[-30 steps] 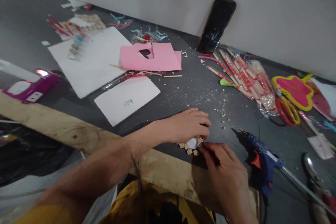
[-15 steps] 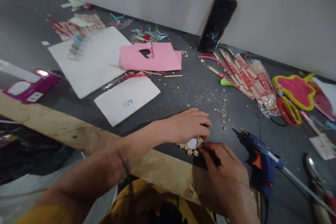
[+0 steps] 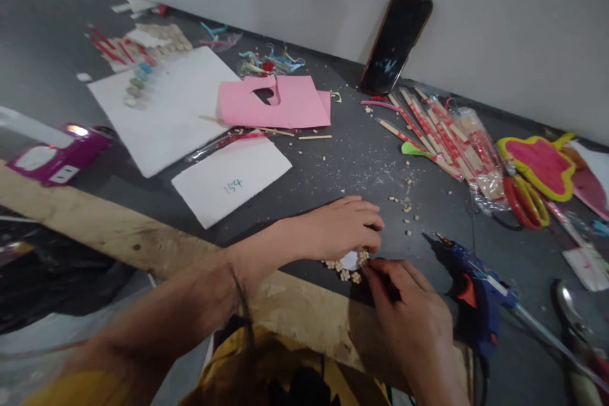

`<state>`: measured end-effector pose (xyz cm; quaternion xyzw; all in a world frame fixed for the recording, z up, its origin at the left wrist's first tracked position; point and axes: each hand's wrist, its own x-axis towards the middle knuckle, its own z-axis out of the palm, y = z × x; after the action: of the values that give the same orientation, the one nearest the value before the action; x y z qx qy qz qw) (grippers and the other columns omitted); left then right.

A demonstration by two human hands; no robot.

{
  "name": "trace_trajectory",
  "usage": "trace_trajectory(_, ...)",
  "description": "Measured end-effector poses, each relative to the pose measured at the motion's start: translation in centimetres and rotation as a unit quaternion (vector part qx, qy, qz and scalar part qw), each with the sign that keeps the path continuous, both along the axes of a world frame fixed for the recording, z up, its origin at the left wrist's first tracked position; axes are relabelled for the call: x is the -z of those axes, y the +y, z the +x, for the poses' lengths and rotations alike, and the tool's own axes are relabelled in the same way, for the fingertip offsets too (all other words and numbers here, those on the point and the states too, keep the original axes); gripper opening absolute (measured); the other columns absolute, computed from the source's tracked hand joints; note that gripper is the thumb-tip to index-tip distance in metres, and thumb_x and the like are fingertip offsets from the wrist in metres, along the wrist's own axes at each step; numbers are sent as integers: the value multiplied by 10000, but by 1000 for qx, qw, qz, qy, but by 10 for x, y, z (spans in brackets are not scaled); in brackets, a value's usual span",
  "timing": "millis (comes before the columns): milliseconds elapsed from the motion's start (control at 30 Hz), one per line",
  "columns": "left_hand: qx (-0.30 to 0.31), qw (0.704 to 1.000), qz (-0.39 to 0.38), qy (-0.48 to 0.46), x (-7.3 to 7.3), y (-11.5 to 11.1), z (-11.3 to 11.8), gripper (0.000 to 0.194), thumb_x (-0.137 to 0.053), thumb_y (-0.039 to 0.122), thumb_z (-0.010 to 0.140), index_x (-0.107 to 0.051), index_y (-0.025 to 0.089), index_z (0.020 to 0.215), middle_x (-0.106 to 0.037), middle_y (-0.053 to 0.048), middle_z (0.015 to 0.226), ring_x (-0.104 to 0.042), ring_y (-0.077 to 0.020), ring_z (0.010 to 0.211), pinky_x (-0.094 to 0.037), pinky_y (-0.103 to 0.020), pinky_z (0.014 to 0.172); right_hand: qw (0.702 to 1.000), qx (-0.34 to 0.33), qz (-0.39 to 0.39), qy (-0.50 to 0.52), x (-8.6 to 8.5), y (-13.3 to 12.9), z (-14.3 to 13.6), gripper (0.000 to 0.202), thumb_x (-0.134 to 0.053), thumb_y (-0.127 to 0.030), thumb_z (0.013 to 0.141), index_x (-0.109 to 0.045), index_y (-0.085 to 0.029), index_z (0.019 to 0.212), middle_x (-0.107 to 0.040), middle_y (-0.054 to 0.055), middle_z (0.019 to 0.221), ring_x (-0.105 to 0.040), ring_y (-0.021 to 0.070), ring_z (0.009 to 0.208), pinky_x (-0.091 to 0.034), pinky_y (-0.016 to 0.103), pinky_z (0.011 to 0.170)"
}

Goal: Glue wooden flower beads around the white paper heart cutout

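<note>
Flower-ringed white disc [image 3: 351, 261] lies near the surface's [image 3: 304, 184] near edge. Your right hand [image 3: 412, 314] is at its right rim, your left hand [image 3: 340, 228] blocks its far side; can't tell either grip. Glue gun [image 3: 486, 307] just right. Beyond: wrapped sticks [image 3: 450, 139], phone [image 3: 397, 44].

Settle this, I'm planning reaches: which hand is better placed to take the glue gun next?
Probably the right hand: the glue gun lies just beside it; the left hand is farther, by flower-shaped pieces.
</note>
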<state>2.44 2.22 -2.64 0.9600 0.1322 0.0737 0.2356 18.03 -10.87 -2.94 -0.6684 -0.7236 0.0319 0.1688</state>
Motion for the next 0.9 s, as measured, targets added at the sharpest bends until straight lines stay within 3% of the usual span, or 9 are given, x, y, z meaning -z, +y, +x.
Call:
trace_trajectory(467,2,1000,-8,10,-2,0,-1,176,-524,135,901,-648,240,965,-567,-26,1270,-353,-244,1351,-263,-447,1110,999,-12,3,32,-4,0,0,233,-483,-370,916,-649,-224,844,-679,-9,762,-632,119,680,-436,234,635)
trace_trajectory(900,4,1000,-1,-21,3,1,-1,154,-538,146,890,-651,232,948,-586,-33,1240,-386,-261,1331,-295,-457,1089,1000,-4,-8,3,-7,6,-5,300,-440,-379,927,-653,-232,776,-676,1,717,-624,136,666,-409,252,592)
